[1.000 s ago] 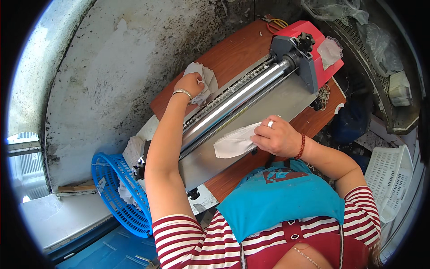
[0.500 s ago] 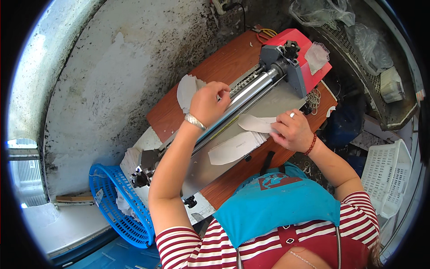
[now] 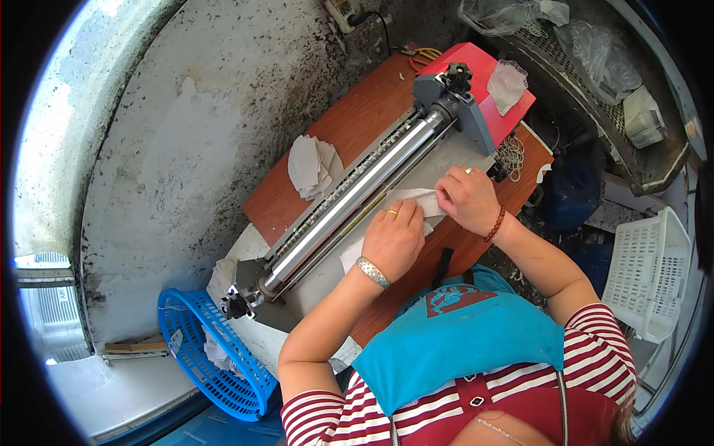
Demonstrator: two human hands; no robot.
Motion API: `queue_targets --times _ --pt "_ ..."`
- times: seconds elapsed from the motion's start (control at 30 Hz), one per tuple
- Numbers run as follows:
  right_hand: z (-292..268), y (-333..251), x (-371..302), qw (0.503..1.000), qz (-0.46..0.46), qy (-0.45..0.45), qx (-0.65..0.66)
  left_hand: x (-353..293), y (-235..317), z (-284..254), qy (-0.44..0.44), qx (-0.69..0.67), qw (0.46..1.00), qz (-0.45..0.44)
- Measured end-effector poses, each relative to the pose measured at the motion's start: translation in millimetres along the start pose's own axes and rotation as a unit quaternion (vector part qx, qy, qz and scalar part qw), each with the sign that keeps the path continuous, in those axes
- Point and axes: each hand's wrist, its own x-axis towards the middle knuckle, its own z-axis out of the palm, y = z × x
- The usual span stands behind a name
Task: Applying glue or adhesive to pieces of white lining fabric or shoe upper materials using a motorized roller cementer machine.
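Note:
A thin, pale cut piece (image 3: 425,195), rounded at one end, is stretched between my hands over the metal plate of a roller machine. My right hand (image 3: 470,201) pinches its right end between thumb and fingers. My left hand (image 3: 393,239), wearing a ring and a silver bracelet, has its fingers closed at the near edge of the same piece. Under that hand lies a stack of similar pale pieces (image 3: 349,256), mostly covered. Just beyond runs the long shiny steel roller (image 3: 355,197). Whether the pieces are paper, cloth or leather I cannot tell.
Behind the roller, a loose pile of pale pieces (image 3: 311,169) sits on the brown tabletop (image 3: 364,100). The machine's red housing (image 3: 476,68) stands at the far right end. A tilted blue basket (image 3: 245,372) is at left, a white basket (image 3: 645,275) at right. A stained wall (image 3: 193,134) rises behind.
My left hand has come back from beyond the roller to the near side, onto the pale pieces. My right hand has shifted slightly, still at the piece's right end. The view has moved a little.

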Motion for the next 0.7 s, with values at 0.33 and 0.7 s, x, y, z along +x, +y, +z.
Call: queue_targets --times 0.33,0.7 --pt "-18.6 0.8 1.3 0.997 -0.049 0.049 -0.034 1.1 4.4 -3.7 -0.020 0.002 0.999 -0.025" --pt "-15.4 -20.7 -12.5 0.992 -0.106 -0.038 -0.057 -1.6 -4.3 -10.5 0.041 -0.029 0.999 -0.014"
